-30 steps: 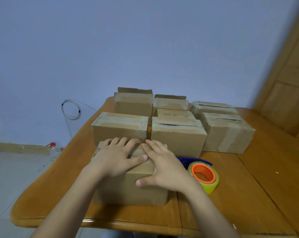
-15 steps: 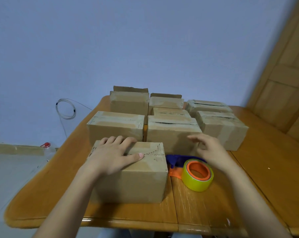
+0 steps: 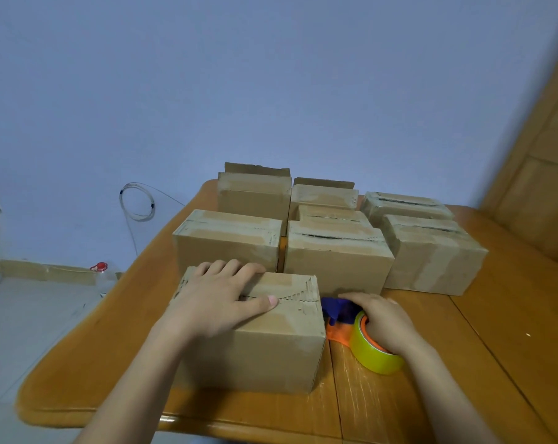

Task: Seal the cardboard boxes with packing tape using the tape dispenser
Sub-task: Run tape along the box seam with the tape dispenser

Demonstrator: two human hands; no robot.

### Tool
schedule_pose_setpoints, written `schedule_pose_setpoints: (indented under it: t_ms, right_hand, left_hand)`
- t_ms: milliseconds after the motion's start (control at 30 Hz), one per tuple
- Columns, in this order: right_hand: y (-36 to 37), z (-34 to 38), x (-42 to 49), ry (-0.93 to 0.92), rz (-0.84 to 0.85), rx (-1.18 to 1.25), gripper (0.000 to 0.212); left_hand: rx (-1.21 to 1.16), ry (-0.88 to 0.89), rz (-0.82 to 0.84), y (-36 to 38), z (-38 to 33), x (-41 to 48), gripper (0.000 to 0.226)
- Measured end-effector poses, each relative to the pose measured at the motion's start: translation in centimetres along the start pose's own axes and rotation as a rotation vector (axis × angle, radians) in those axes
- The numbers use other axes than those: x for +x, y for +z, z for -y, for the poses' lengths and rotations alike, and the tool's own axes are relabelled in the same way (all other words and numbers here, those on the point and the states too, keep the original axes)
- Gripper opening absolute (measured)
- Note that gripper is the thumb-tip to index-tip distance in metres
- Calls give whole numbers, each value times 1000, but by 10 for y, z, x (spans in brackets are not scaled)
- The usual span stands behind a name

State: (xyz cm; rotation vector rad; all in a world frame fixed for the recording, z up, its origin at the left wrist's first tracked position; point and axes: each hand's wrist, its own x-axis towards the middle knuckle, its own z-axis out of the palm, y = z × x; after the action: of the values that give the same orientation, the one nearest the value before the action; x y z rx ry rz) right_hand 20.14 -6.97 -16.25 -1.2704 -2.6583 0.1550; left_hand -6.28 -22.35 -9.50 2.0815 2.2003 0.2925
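Since half a second back, right hand (image 3: 388, 322) has dropped onto tape dispenser (image 3: 372, 355); fingers curled over the yellow roll and blue handle, gripping it. Dispenser sits on table (image 3: 463, 347) at 3 o'clock of near box (image 3: 271, 354), just beside it; contact unclear. Left hand (image 3: 216, 302) lies flat on the box top, fingers straight, thumb along the centre seam, likely pinning flaps shut for taping. No fresh tape seen on that seam. Other boxes (image 3: 338, 251) crowd at 12 o'clock, some with tape bands.
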Motion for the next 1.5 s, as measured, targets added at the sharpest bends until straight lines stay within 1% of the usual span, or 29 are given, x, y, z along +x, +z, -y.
schedule_pose_setpoints:
  t_ms: [33,67,133,233,300,367,467,600,667,700,833,900,967,1067,1133,1200,1300,1367,1433,1500]
  right_hand:
    - [2,-2,-1,0,-20,7,65]
    - [4,-3,-2,-3,-33,10,65]
    - [7,-5,-1,-6,-53,19,65]
    - [7,-5,-1,10,-78,51,65]
    - [7,-6,-1,1,-91,90,66]
    - [5,-8,-3,11,-110,139,65]
    - [1,-15,-7,50,-164,189,65]
    - [-12,-21,-12,47,-296,274,62]
    - [-23,-18,-14,26,-373,284,59]
    - [-29,-16,-15,15,-409,289,57]
    - [-59,-11,-19,-24,-581,273,60]
    - [-77,-9,-22,-19,-664,266,60]
    - [-95,-4,-26,-52,-745,270,60]
    - [-117,6,-30,-130,-787,277,63]
    - [-126,14,-34,-194,-770,264,62]
    - [-131,21,-38,-253,-748,226,62]
    - [-135,25,-39,-305,-723,199,70]
    - [-137,25,-39,-319,-712,193,72]
    - [-139,24,-38,-330,-700,189,75]
    - [-142,25,-36,-344,-692,189,73]
  left_hand:
    - [-2,3,-6,0,0,-1,108]
    - [-11,4,-15,0,1,-1,106]
    - [-68,14,-47,0,1,-1,91]
    - [-265,48,-139,-5,1,-5,63]
    - [-327,73,-191,-11,6,-10,57]
    - [-259,105,-174,-17,16,-13,61]
    - [-159,104,-52,-24,31,-16,67]
    - [-98,94,89,-22,43,-21,80]
    - [-87,99,145,-19,38,-22,82]
    - [-88,103,148,-16,34,-22,80]
    - [-65,126,73,-6,15,-17,77]
    - [-65,129,69,-4,6,-12,82]
    - [-58,137,49,1,-7,-4,90]
    - [-67,177,-37,11,-37,8,95]
    - [-168,182,-142,12,-56,12,89]
    - [-344,165,-333,9,-68,13,77]
    - [-568,170,-650,1,-76,14,60]
    - [-625,270,-779,-10,-81,15,52]
    - [-577,418,-846,-19,-84,18,44]
    - [-500,523,-887,-23,-86,23,35]
